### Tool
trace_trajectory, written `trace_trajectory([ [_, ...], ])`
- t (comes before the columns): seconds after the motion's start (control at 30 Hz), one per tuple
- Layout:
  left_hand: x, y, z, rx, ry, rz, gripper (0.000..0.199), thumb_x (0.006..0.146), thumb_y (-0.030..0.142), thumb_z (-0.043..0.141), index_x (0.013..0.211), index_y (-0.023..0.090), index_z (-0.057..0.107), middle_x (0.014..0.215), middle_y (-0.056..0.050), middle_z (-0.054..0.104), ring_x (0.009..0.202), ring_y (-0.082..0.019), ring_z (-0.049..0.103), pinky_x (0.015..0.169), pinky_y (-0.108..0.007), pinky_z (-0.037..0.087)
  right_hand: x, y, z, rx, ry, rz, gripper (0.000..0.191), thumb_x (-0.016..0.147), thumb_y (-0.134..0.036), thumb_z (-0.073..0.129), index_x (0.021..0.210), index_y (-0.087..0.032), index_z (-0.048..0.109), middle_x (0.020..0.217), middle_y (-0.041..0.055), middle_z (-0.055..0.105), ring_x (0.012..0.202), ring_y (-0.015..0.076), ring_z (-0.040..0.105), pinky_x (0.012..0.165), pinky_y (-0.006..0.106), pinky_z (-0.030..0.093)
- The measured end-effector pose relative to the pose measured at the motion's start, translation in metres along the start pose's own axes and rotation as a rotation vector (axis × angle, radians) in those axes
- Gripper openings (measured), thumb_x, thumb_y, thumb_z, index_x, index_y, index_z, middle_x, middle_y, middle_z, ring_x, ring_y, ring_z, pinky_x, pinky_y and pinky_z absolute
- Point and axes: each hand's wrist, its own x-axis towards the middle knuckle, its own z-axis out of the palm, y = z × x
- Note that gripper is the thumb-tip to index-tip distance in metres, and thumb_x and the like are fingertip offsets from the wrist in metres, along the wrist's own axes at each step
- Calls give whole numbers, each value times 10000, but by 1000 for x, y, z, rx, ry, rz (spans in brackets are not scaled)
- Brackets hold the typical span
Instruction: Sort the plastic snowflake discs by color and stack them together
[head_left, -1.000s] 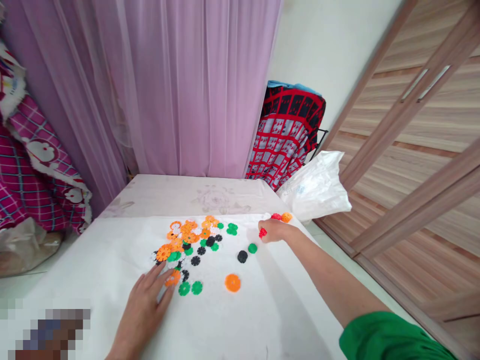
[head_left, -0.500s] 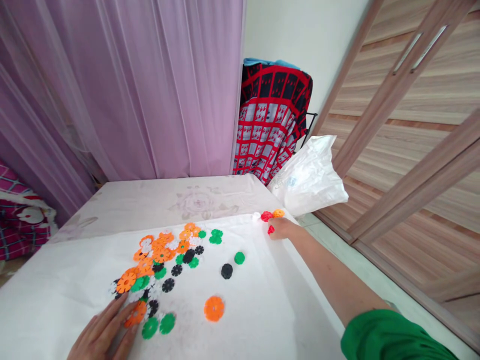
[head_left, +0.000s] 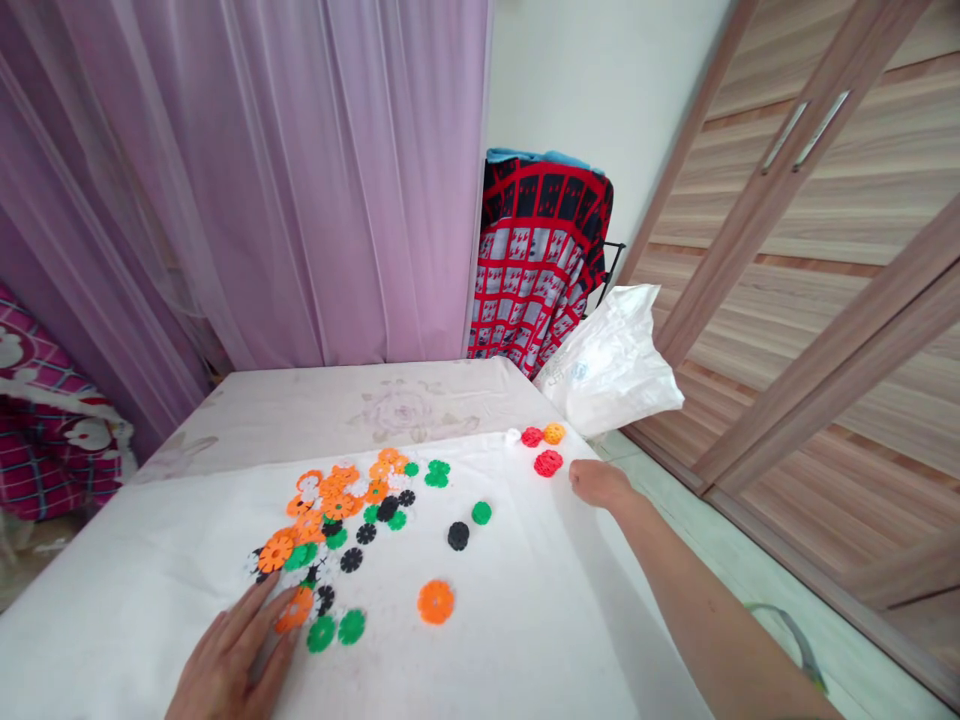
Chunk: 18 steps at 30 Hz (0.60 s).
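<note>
My left hand (head_left: 232, 650) lies at the near left of the white cloth with its fingers stretched out and apart, the fingertips over an orange notched plastic disc (head_left: 294, 608). Before it spreads a loose heap of orange discs (head_left: 337, 492), mixed with white, green and black ones. Two green discs (head_left: 336, 629) lie just right of those fingers. Over the cloth's right edge, my right hand (head_left: 598, 482) is closed; whatever its curled fingers hold, if anything, is hidden. Left of it sits a small red stack (head_left: 548, 463), apart from the hand, with another red stack (head_left: 532, 437) and a yellow-orange stack (head_left: 554, 433) behind.
Single orange (head_left: 436, 602), black (head_left: 458, 536) and green (head_left: 481, 513) discs or stacks lie mid-cloth. A white plastic bag (head_left: 611, 365) stands past the far right corner. Purple curtains (head_left: 360, 180) hang behind, and a wooden wardrobe (head_left: 810, 300) stands at the right.
My right hand has moved off the red stack to the right, leaving it on the cloth. My left hand still rests by the heap. The view has shifted slightly.
</note>
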Motion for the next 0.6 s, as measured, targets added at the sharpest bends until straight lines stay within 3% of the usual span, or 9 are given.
trace_trajectory([
  [0.23, 4, 5, -2, -10, -11, -6, 473, 872, 550, 423, 1180, 306, 688, 1325, -51, 635, 1188, -276, 615, 1008, -468, 505, 4, -18, 1, -59, -63, -21, 343, 916, -142, 403, 1101, -146, 692, 1194, 175, 667, 1110, 290, 631, 849, 374, 473],
  [0.4, 4, 5, -5, 10, -28, -10, 461, 877, 540, 419, 1170, 311, 691, 1319, -50, 639, 1188, -289, 613, 1007, -497, 499, 0, -19, -2, -48, -77, -8, 335, 909, -154, 423, 1102, -130, 696, 1178, 186, 672, 1107, 295, 634, 837, 368, 482],
  [0.5, 5, 4, -6, 2, -12, 4, 463, 875, 547, 420, 1148, 302, 701, 1305, -58, 648, 1170, -291, 622, 990, -489, 513, -14, -23, 6, -19, -64, -38, 360, 928, -184, 386, 1098, -182, 703, 1162, 139, 685, 1100, 267, 634, 837, 339, 472],
  [0.6, 6, 3, -6, -20, -5, 10, 471, 866, 557, 436, 1151, 289, 699, 1308, -66, 644, 1173, -285, 618, 992, -463, 516, -31, -29, 21, 12, -22, -68, 401, 953, -229, 342, 1222, -255, 638, 1200, 98, 662, 1109, 242, 624, 849, 325, 460],
])
